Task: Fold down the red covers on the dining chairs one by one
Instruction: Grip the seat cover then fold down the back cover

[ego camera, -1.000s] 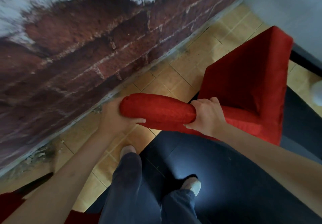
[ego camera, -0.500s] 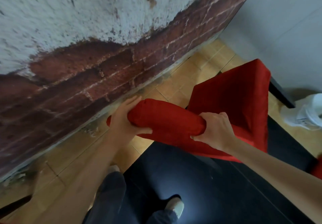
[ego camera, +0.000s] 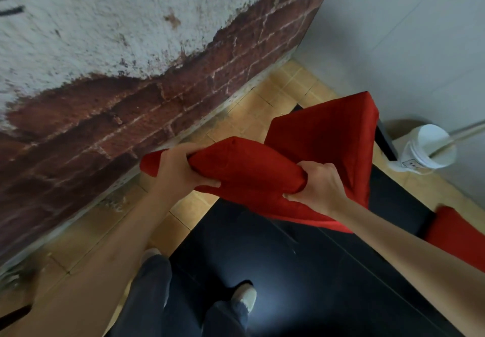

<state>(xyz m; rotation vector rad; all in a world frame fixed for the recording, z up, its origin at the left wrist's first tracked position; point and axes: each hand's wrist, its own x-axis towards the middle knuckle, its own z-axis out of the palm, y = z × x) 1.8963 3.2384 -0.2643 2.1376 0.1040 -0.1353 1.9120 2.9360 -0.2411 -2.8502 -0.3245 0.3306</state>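
Both hands clutch the bunched red cover (ego camera: 252,176): left hand (ego camera: 178,171) at its left end, right hand (ego camera: 319,186) mid-fabric, each grip closed.

Red cover (ego camera: 325,137): plain red fabric, 1 piece, draped over a chair back. Near end bunched into a thick roll, raised above the black surface; far end smooth, squared over the chair top.

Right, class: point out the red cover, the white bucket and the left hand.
red cover (ego camera: 325,137), head view, flat panel behind the roll.
white bucket (ego camera: 420,157), head view, outer wall.
left hand (ego camera: 178,171), head view, back of hand.
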